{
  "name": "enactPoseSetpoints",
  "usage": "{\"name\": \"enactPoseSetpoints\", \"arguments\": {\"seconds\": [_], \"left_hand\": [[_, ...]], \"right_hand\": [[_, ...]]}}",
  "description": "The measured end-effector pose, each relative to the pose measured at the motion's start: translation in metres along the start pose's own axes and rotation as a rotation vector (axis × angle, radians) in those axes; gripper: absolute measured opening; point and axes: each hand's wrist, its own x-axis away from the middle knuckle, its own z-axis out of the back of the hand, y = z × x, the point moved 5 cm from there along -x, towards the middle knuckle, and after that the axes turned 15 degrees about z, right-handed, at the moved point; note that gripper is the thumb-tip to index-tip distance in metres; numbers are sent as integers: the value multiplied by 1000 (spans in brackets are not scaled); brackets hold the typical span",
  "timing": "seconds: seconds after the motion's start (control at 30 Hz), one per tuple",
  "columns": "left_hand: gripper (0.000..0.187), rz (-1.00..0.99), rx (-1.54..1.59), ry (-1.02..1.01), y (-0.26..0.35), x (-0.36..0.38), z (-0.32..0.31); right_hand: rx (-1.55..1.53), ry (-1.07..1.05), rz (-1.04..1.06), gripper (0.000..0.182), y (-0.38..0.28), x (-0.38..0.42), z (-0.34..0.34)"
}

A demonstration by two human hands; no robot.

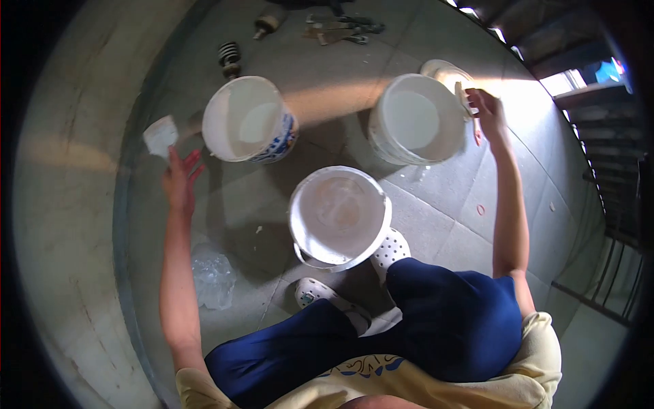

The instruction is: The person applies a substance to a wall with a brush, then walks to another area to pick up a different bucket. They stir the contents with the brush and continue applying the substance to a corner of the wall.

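Observation:
My left hand [180,178] grips a white flat-bladed scraper [161,135] by its lower end, left of a white bucket [212,124] with a blue printed label. My right hand [488,112] reaches out beside another white bucket [382,136], its fingers apart and bent over a slim tool with a red end [477,136]. Behind that tool, a round pale lid-like thing [437,67] lies partly hidden by the bucket. Pale contents show in both far buckets. A third white bucket [315,198], stained at the bottom, stands close in front of my feet, its handle hanging toward me.
Crumpled clear plastic [213,276] lies on the tiled floor at left. Beyond the buckets are a coiled spring part [230,58], a cylindrical part [270,22] and several tools [340,29]. A red ring [481,210] lies at right. A wall [75,204] runs along the left.

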Motion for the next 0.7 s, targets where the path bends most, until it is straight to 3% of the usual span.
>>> {"name": "enactPoseSetpoints", "arguments": {"seconds": [0.07,0.17,0.23,0.27,0.33,0.4,0.43,0.5,0.7], "left_hand": [[80,41,7,-45,0,0,-8],[78,55,65,-82,10,3,-28],[58,107,37,-114,13,8,-42],[58,99,42,-104,17,11,-47],[83,160,71,-108,19,18,-54],[85,144,59,-102,22,24,-56],[87,134,45,-103,24,27,-56],[89,112,48,-76,21,29,-53],[80,-32,22,-168,58,84,-57]], "right_hand": [[155,21,71,31,-42,-19,-4],[-47,-124,316,31,-123,-44,-59],[-162,-305,469,36,-159,-56,-113],[-228,-413,509,40,-167,-62,-147],[-249,-633,179,49,-175,-64,-213],[-433,-687,-91,61,-169,-55,-264],[-439,-691,-81,61,-170,-50,-275],[-790,-788,-224,70,-183,-30,-295],[-908,-791,-172,73,-213,-3,-252]]}}
